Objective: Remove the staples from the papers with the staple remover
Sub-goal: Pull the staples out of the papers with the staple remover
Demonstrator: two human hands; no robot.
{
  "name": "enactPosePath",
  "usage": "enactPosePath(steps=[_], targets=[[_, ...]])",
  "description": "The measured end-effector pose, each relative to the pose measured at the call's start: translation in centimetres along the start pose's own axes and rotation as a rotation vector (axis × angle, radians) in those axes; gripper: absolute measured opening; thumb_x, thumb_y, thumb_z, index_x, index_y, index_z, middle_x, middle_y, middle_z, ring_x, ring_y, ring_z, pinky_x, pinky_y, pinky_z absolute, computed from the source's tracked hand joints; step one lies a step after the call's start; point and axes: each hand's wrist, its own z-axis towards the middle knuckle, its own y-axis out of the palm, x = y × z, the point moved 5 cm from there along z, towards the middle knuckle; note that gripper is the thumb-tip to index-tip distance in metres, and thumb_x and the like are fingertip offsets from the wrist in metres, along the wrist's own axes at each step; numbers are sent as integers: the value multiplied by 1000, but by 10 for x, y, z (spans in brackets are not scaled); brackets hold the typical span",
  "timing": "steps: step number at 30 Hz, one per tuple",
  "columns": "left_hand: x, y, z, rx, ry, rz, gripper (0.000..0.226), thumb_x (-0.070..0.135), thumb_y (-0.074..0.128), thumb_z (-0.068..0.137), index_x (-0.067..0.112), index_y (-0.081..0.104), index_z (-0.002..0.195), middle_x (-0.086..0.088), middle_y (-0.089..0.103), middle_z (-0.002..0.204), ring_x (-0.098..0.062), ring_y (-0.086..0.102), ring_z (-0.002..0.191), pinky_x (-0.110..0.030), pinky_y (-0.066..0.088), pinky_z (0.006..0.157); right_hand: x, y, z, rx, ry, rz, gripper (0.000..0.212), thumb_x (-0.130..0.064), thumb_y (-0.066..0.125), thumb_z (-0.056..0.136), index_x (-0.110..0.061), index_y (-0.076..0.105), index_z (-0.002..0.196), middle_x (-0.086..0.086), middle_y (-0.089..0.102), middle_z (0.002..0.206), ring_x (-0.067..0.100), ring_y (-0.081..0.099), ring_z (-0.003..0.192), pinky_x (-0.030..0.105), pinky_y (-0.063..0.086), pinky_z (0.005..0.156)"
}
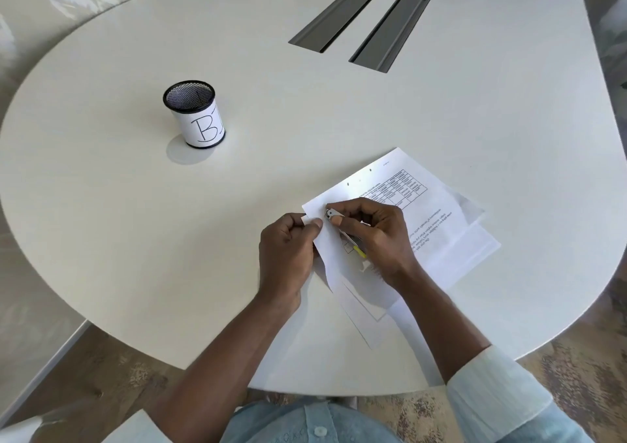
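Mesh pen cup (194, 113) marked "B" stands well up-left of the papers (400, 212), apart from both hands on the white table (135, 222). At the papers' near-left corner, the left hand (288, 249) is curled, thumb and fingers pinching the sheet edge, forearm running back toward the body. Just right of it, on top of the papers, the right hand (369, 235) is closed around the staple remover (334, 217), its tip pressed to the corner, wrist bent down.
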Motion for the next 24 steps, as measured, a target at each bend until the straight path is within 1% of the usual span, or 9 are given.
enactPosePath(steps=[2,4,6,9,11,14,19,22,24], targets=[[-6,-1,-2,31,-15,-9,31,29,75,87,-1,74,94,-27,66,84,-27,59,81,-59,61,85,-2,-1,-1,16,-1,-30,12,-15,86,92,-17,89,103,1,80,79,8,61,63,18,49,63],[-10,-2,-4,74,1,-16,28,23,77,95,-5,70,95,-14,59,80,-26,52,78,-45,51,78,-4,-3,-4,58,-30,-74,12,-15,88,93,-20,89,104,2,82,80,11,68,68,21,53,67],[-13,-3,-5,113,32,9,24,17,75,101,-5,69,94,-13,52,75,-24,47,76,-39,45,76,-4,-2,-10,100,-53,-110,12,-17,88,93,-21,88,104,2,81,77,14,73,69,22,56,68],[-14,-2,-9,150,94,59,25,17,73,103,-4,67,92,-14,50,71,-23,44,71,-38,44,71,2,4,-22,156,-41,-92,14,-17,90,91,-22,88,103,-5,79,75,16,76,67,21,56,66],[-13,0,-11,160,135,86,18,17,74,103,1,71,95,-20,58,70,-20,48,69,-38,47,69,7,8,-30,197,-21,-77,15,-20,89,90,-24,87,104,-4,81,76,14,77,70,22,58,70],[-13,2,-13,171,180,111,12,17,74,103,6,75,100,-27,70,79,-19,52,67,-39,51,68,13,11,-37,262,1,-76,14,-21,89,90,-22,86,103,-2,83,79,11,79,74,22,60,71],[-16,5,-13,210,213,136,15,16,75,102,5,71,93,-2,55,63,-16,43,59,-31,42,61,11,14,-40,297,-7,-111,12,-18,90,92,-16,86,103,-4,85,83,10,81,75,18,58,70],[-16,6,-15,221,248,147,13,14,74,103,4,71,94,1,52,60,-18,43,56,-33,44,60,10,13,-42,310,-16,-110,13,-20,90,92,-14,85,103,-2,85,84,14,81,78,21,60,73],[-16,7,-18,230,274,161,12,12,74,103,3,71,95,5,49,58,-13,41,54,-31,44,60,10,14,-44,325,-23,-118,12,-19,90,93,-14,85,103,-1,85,87,16,82,81,24,61,75]])
